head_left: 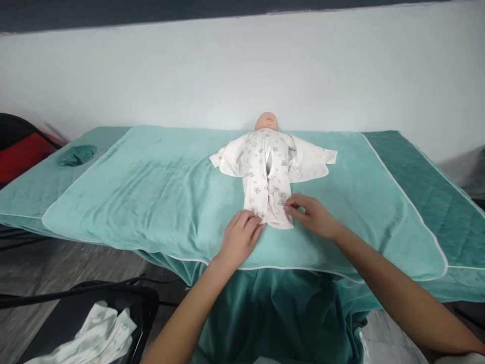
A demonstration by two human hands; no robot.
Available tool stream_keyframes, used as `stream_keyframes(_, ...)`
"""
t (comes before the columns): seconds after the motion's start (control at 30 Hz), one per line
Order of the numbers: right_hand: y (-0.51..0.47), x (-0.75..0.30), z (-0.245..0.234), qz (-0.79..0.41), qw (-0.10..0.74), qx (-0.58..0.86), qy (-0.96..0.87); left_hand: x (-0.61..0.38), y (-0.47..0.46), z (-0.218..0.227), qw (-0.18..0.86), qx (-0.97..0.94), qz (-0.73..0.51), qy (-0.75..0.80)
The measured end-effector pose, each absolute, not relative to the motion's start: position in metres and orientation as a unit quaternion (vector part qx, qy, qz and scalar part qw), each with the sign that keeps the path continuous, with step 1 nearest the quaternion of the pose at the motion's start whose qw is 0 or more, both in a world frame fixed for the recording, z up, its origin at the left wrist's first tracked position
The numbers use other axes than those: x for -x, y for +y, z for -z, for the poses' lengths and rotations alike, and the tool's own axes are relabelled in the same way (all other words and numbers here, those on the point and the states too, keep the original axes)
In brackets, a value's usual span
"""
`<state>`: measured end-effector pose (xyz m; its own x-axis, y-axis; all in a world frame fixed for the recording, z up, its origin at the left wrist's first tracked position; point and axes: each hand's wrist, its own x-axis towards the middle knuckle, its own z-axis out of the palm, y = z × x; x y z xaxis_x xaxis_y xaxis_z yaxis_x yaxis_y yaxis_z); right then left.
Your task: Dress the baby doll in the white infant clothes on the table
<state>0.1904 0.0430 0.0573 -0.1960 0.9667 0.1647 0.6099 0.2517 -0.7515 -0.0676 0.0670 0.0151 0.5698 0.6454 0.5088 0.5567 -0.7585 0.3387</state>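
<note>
A baby doll's head (267, 121) shows at the far side of the bed, above the neck end of white baby clothes (258, 172) printed with small grey figures. Plain white sleeves and flaps spread out to both sides. Two leg-like parts lie side by side towards me, with a gap between them higher up. My left hand (240, 237) has its fingers closed on the hem of the left leg part. With thumb and forefinger, my right hand (312, 216) pinches the outer edge of the right leg part. Any doll body under the cloth is hidden.
A light green pad (162, 187) with pale piping covers the darker green bed (424, 172), which has a face hole (78, 155) at left. Behind it stands a white wall (212, 71). White printed cloths (100, 333) lie on a black chair (146, 303) below left.
</note>
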Motion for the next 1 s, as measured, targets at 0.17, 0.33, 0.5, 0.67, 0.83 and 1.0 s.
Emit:
stream_keyframes(0.17, 0.092, -0.198, -0.031, -0.209, 0.398, 0.602, -0.66, 0.074, 0.068, -0.009, 0.146, -0.872, -0.355, 0.305)
stream_keyframes(0.33, 0.141, -0.212, -0.004, 0.009, 0.347, 0.657, -0.669, 0.09, 0.07, -0.006, 0.246, -0.83, -0.37, 0.337)
stream_keyframes(0.5, 0.147, -0.215, 0.005, 0.035, 0.269, 0.649, -0.711, 0.088, 0.11, 0.004, 0.301, -0.735, -0.393, 0.464)
stream_keyframes(0.67, 0.14, -0.217, 0.005, 0.019, 0.246, 0.621, -0.743, 0.061, 0.19, 0.013, 0.116, -0.826, -0.335, 0.438)
stream_keyframes(0.83, 0.14, -0.216, 0.003, 0.015, 0.211, 0.623, -0.753, 0.044, 0.239, 0.013, 0.151, -0.873, -0.279, 0.37)
stream_keyframes(1.0, 0.143, -0.209, -0.001, 0.043, 0.167, 0.642, -0.747, 0.039, 0.253, 0.013, 0.183, -0.888, -0.257, 0.335)
